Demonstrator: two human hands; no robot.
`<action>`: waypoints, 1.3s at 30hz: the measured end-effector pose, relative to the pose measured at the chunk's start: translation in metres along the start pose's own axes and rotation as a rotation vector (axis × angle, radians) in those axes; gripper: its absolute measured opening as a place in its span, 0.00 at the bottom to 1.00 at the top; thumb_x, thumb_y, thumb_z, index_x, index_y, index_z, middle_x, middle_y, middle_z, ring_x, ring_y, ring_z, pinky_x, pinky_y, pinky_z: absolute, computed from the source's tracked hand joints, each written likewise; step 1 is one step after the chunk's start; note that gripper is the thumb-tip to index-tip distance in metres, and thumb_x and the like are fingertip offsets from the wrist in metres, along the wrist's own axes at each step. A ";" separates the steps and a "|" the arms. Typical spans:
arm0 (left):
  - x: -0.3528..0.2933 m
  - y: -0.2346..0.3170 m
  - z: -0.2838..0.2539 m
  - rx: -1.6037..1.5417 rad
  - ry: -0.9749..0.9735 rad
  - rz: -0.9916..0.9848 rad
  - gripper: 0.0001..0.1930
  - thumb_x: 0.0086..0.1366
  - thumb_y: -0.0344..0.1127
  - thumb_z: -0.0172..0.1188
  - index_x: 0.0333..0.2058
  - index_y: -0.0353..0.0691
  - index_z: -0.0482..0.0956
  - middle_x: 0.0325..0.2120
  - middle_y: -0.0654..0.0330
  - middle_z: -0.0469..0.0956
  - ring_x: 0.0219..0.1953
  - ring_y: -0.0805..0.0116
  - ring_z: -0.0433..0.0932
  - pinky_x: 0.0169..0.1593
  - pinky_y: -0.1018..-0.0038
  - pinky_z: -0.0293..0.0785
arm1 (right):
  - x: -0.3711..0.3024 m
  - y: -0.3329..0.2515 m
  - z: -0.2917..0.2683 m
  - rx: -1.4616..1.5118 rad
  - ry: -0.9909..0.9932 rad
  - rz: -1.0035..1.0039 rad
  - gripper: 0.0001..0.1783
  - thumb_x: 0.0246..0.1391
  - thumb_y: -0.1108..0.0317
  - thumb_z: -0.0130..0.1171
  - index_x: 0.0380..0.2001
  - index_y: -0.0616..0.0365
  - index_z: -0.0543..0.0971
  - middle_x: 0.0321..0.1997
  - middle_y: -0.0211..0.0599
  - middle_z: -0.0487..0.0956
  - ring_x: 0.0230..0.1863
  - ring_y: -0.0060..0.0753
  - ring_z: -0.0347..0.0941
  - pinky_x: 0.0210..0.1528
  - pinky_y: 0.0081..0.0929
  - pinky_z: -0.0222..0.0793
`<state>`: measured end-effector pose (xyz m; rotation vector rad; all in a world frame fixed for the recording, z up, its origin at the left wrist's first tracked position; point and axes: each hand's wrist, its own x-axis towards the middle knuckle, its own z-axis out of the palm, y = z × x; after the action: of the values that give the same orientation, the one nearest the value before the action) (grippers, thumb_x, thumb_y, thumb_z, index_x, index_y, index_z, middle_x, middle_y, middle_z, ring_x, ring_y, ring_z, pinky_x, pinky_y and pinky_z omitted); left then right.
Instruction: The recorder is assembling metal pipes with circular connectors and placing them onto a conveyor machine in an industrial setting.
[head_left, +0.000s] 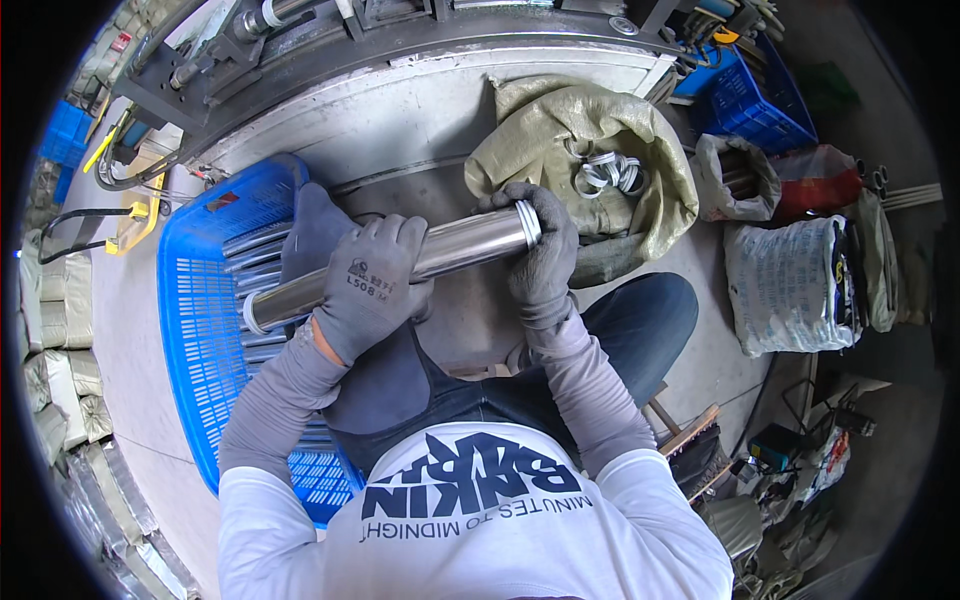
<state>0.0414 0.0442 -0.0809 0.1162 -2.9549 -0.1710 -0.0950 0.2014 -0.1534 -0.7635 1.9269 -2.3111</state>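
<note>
Wraparound grip of left hand (pixel 376 280) and right hand (pixel 545 265) on metal tubing (pixel 468 246), partly hidden beneath them.

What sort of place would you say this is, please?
It looks like a metalworking workshop, judging by the shiny tube being held, the metal rods or tubes in the blue basket, and the machinery beyond.

Tube (pixel 470 245): held aslant between left hand (pixel 378 282) and right hand (pixel 542 258), left end over the basket (pixel 195 330);
Basket: set down at left, holding further tubes (pixel 262 250);
Sack (pixel 530 140): placed ahead, right of centre, just before the bench (pixel 430 105), with rings (pixel 628 180) inside;
Crate (pixel 755 110): standing far right, beyond the sack;
Bag (pixel 785 285): resting at right, past the right knee (pixel 660 305), nearer than the crate
</note>
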 end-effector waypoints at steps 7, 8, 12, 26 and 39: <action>0.002 0.000 0.001 -0.014 -0.107 -0.047 0.29 0.50 0.40 0.72 0.51 0.40 0.76 0.42 0.54 0.80 0.45 0.53 0.81 0.49 0.57 0.75 | -0.007 0.004 0.012 0.757 0.160 0.382 0.18 0.72 0.61 0.49 0.49 0.68 0.76 0.38 0.48 0.84 0.41 0.45 0.84 0.50 0.39 0.82; 0.001 0.000 0.003 -0.012 -0.101 -0.050 0.29 0.50 0.40 0.72 0.51 0.40 0.76 0.42 0.54 0.80 0.45 0.53 0.81 0.49 0.57 0.75 | -0.007 0.002 0.014 0.819 0.182 0.445 0.18 0.73 0.61 0.49 0.49 0.67 0.76 0.38 0.49 0.83 0.42 0.46 0.84 0.50 0.40 0.82; 0.005 0.002 0.000 -0.013 -0.130 -0.061 0.30 0.50 0.40 0.72 0.53 0.39 0.75 0.43 0.53 0.80 0.46 0.52 0.81 0.50 0.57 0.75 | -0.003 0.002 0.017 0.947 0.259 0.555 0.15 0.72 0.62 0.49 0.46 0.65 0.76 0.37 0.48 0.83 0.41 0.47 0.83 0.49 0.42 0.82; -0.024 -0.041 -0.040 0.015 -0.208 -0.167 0.35 0.52 0.34 0.69 0.60 0.37 0.72 0.48 0.47 0.79 0.53 0.47 0.77 0.57 0.53 0.71 | 0.091 0.144 -0.123 -1.365 -0.083 0.175 0.25 0.64 0.50 0.58 0.58 0.51 0.81 0.68 0.70 0.69 0.70 0.76 0.62 0.71 0.58 0.63; 0.243 -0.156 -0.060 0.515 0.586 -0.023 0.32 0.63 0.39 0.68 0.66 0.46 0.70 0.58 0.55 0.78 0.61 0.56 0.76 0.64 0.53 0.70 | 0.081 0.050 -0.132 -0.540 -0.080 0.343 0.22 0.58 0.64 0.68 0.53 0.63 0.83 0.54 0.47 0.84 0.50 0.39 0.82 0.54 0.32 0.77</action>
<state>-0.1760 -0.1378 0.0011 0.2219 -2.3434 0.5327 -0.2309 0.2839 -0.1865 -0.4803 2.4411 -1.5603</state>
